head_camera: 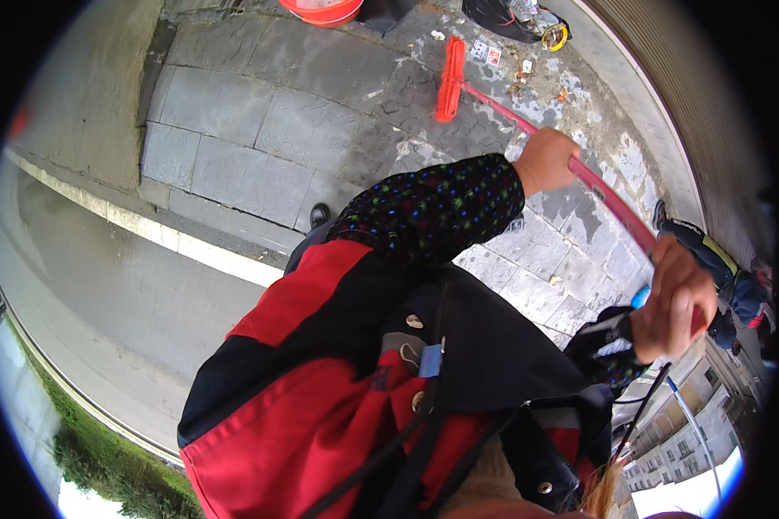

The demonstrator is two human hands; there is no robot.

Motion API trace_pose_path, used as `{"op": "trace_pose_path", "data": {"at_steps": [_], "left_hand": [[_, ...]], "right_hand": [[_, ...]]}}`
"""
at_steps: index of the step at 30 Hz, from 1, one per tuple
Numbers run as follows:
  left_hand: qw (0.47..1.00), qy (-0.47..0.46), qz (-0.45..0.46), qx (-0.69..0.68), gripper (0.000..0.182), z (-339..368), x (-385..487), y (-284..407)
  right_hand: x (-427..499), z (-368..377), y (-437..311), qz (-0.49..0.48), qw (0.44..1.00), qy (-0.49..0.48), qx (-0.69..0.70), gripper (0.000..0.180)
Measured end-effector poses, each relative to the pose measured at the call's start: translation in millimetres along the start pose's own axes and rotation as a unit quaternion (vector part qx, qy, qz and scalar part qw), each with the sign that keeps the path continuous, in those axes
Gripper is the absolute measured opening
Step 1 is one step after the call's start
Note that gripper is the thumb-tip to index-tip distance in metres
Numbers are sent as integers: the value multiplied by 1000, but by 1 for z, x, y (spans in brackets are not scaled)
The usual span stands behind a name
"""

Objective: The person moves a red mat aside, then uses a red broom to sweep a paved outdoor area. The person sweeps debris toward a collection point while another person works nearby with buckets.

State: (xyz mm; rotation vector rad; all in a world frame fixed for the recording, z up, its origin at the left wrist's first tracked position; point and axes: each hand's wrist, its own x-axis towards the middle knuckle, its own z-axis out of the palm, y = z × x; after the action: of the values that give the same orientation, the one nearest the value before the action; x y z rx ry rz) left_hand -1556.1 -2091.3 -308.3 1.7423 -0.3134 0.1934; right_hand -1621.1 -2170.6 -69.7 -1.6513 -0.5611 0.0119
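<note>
A push broom with a red bristle head (pixel 451 79) rests on the wet paving near the top of the view. Its pink-red handle (pixel 613 202) slants down to the right. My left hand (pixel 548 162), in a dark sleeve with small coloured dots, is closed round the middle of the handle. Higher up the handle, close to its end, my right hand (pixel 675 298) grips it and is slightly blurred. A red and black jacket covers my body, and a dark shoe (pixel 320 215) shows below it.
A red bucket (pixel 328 14) and a black plastic bag (pixel 509 19) stand beyond the broom. Small cards (pixel 493 56) and litter lie near a ribbed shutter (pixel 681 71). Another person (pixel 707 250) in dark clothing is at the right. A pale kerb (pixel 195 250) borders the road at left.
</note>
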Motion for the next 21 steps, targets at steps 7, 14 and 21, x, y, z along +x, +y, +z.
{"op": "trace_pose_path", "data": {"at_steps": [7, 14, 21], "left_hand": [[994, -29, 40, 101, 14, -24, -22, -8], [979, -55, -15, 196, 14, -76, -68, -78], [986, -132, 65, 78, 14, 0, -9, -55]], "right_hand": [[-31, -21, 18, -3, 988, 105, 114, 26], [-53, 27, 89, 54, 963, 170, 201, 22], [-36, -14, 50, 2, 985, 157, 74, 27]]}}
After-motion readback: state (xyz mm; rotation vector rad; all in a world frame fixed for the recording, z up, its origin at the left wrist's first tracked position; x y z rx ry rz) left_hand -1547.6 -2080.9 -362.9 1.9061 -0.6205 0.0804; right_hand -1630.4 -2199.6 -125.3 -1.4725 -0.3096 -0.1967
